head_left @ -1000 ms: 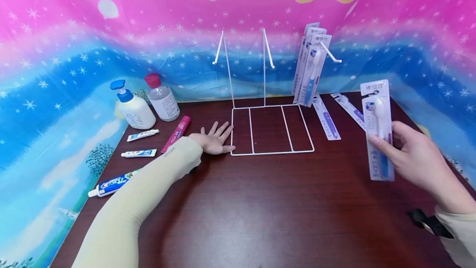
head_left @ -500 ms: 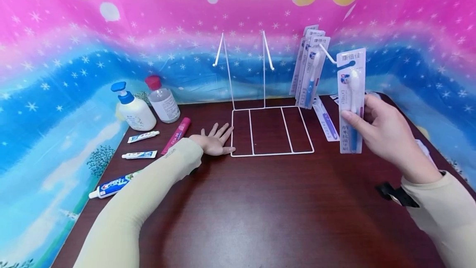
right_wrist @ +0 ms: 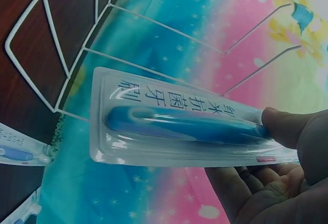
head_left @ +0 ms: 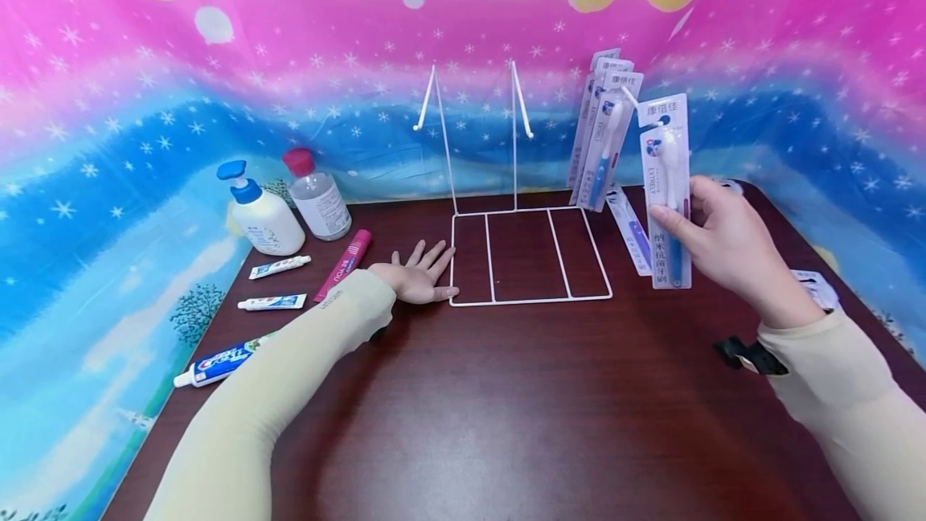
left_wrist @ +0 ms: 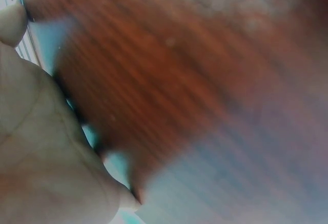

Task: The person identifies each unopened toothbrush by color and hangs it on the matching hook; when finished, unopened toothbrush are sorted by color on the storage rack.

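While your left grip (head_left: pixel 414 280) is lying spread at the wire rack (head_left: pixel 531 301), your right grip (head_left: pixel 736 246) is pinching the packaged toothbrush (head_left: pixel 667 183) right of frame centre — you're seemingly aligning its slot (head_left: pixel 663 121) with the hook (head_left: pixel 631 98); threading is calling for steadiness.

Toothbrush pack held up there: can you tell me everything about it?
The toothbrush pack looks like slim, clear plastic, with dark lettering and a slot near its top. Inside is a toothbrush with a blue handle. Nearly upright, the pack is pinched in the right grip beside a white hook; whether they touch is unclear.
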Available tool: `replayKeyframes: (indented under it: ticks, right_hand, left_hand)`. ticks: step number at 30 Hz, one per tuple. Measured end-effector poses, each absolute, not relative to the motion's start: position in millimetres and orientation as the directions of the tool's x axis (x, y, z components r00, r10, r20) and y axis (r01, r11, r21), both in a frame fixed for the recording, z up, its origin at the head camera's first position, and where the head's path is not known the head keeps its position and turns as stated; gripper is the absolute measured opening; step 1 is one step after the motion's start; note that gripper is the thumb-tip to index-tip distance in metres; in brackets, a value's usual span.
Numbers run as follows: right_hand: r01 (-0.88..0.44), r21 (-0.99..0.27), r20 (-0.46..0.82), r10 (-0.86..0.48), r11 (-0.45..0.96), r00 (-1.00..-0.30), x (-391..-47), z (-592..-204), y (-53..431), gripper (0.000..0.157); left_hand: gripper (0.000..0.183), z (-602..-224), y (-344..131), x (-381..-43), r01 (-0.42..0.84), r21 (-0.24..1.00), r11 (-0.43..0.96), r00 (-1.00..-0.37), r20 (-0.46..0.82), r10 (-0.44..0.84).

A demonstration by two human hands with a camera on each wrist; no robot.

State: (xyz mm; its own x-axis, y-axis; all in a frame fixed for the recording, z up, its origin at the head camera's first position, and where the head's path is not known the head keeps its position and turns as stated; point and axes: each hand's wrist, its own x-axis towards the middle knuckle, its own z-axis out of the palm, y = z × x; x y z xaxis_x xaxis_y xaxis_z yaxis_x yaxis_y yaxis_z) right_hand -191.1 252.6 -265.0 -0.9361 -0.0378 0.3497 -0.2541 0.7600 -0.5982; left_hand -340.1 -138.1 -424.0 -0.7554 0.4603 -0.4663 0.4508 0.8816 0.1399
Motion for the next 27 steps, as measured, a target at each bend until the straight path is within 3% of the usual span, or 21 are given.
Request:
replayKeyframes:
  ticks: [27]
  right_hand:
    - [-0.233, -0.668, 0.304, -0.026, 0.707, -0.952, -268, -288, 245, 0.049]
  left_hand:
    - [0.088, -422, -136, -340, 0.443, 0.108, 0.890, -0.759, -0.483, 0.437]
